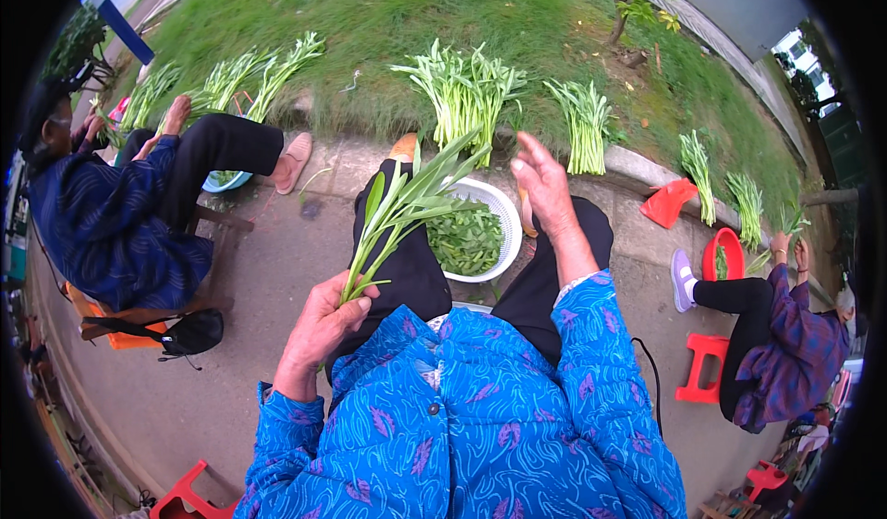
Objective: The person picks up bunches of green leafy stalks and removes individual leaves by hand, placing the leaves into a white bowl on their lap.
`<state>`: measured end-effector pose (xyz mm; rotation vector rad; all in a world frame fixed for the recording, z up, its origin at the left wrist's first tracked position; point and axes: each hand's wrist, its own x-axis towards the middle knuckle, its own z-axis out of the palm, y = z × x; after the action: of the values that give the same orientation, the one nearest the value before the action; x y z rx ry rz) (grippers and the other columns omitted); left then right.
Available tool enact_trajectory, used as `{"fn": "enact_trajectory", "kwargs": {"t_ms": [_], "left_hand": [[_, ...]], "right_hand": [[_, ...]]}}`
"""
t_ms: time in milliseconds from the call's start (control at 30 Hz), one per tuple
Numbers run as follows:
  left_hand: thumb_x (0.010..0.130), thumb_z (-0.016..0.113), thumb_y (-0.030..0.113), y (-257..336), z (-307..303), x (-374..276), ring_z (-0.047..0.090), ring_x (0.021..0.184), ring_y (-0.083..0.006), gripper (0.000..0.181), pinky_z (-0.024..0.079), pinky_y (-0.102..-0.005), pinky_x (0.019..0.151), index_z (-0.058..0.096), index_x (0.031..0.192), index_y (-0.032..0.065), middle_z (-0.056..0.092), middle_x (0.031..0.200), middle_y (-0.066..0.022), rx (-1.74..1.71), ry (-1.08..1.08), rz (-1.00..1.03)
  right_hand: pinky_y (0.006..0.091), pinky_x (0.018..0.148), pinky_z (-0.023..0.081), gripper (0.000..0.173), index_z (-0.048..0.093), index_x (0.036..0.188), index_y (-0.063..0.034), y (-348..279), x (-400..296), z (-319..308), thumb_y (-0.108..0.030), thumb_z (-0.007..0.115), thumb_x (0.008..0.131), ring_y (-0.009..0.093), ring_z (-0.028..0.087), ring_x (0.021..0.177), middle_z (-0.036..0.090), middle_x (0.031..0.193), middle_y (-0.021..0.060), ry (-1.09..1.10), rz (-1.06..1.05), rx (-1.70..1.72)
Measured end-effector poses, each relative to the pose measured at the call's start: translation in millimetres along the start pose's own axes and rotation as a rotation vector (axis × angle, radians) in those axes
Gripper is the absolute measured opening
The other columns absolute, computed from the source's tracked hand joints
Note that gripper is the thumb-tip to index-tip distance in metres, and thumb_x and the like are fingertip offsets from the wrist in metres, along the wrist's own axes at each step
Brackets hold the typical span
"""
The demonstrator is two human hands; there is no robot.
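Note:
My left hand (pixel 331 318) is closed around the lower stems of a small bunch of leafy greens (pixel 409 204), whose long leaves fan up and to the right. My right hand (pixel 544 179) is raised over my right knee with its fingers extended and nothing visible in it. Between my knees stands a white plastic basket (pixel 514 218), partly covered by the held leaves. Inside it lie loose cut green leaves (pixel 468 238). Past my feet, a large bundle of long-stemmed greens (pixel 464 96) rests at the grass edge, with a smaller bundle (pixel 581 128) to its right.
On the left a person (pixel 125 207) sits by a blue basin (pixel 225 181); a black bag (pixel 194 332) hangs behind. At right another person (pixel 783 346) handles greens beside a red basin (pixel 708 256) and red stool (pixel 703 369). A stone curb (pixel 644 166) borders the grass.

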<state>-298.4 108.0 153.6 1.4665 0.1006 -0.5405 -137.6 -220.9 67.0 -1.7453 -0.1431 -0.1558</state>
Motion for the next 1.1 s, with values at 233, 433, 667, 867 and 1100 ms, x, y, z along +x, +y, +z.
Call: {"fn": "enact_trajectory", "kwargs": {"t_ms": [233,433,667,867,1100], "left_hand": [[0.088,0.056,0.006,-1.1,1.3,-1.0,0.038,0.057,-0.0032,0.010,0.030,-0.0184,0.050,0.058,0.097,0.0019,0.046,0.068,0.0062,0.009,-0.014,0.000],[0.088,0.054,0.005,5.9,3.6,-7.8,0.038,0.058,-0.0033,0.010,0.030,-0.0193,0.051,0.057,0.097,0.0021,0.046,0.069,0.0062,0.048,0.007,0.003],[0.087,0.055,0.008,-6.3,-0.5,-2.8,0.040,0.058,-0.0040,0.011,0.032,-0.0206,0.051,0.058,0.095,0.0013,0.046,0.065,0.0058,0.174,-0.006,0.079],[0.090,0.053,0.010,-1.0,3.9,-5.7,0.036,0.058,-0.0037,0.012,0.030,-0.0224,0.050,0.058,0.096,0.0009,0.042,0.064,0.0054,0.399,0.016,0.139],[0.088,0.054,0.010,5.5,0.3,-8.3,0.042,0.059,-0.0082,0.014,0.036,-0.0270,0.054,0.059,0.098,0.0002,0.049,0.065,-0.0011,0.550,-0.021,0.180]], "right_hand": [[0.0383,0.094,0.043,0.045,0.054,0.125,-0.0114,-103.8,17.8,11.9,-0.007,0.061,0.080,0.030,0.053,0.110,0.051,0.127,0.0125,-0.180,-0.586,-0.612],[0.0385,0.074,0.048,0.025,0.063,0.096,-0.0081,-89.6,28.7,21.1,-0.002,0.061,0.073,0.029,0.057,0.088,0.062,0.090,0.0089,-0.197,-0.670,-0.847],[0.0365,0.065,0.048,0.017,0.067,0.087,-0.0062,-63.2,22.2,25.7,-0.004,0.053,0.077,0.026,0.061,0.072,0.063,0.077,0.0101,-0.096,-0.360,-0.522],[0.0201,0.046,0.033,0.021,0.068,0.089,0.0001,-36.1,31.0,10.8,-0.013,0.052,0.085,0.006,0.046,0.052,0.056,0.063,-0.0013,0.079,0.222,0.287],[0.0321,0.095,0.040,0.068,0.034,0.140,-0.0008,22.0,16.5,3.2,-0.042,0.055,0.090,0.022,0.051,0.109,0.055,0.122,0.0150,-0.410,0.335,-0.210]]}}
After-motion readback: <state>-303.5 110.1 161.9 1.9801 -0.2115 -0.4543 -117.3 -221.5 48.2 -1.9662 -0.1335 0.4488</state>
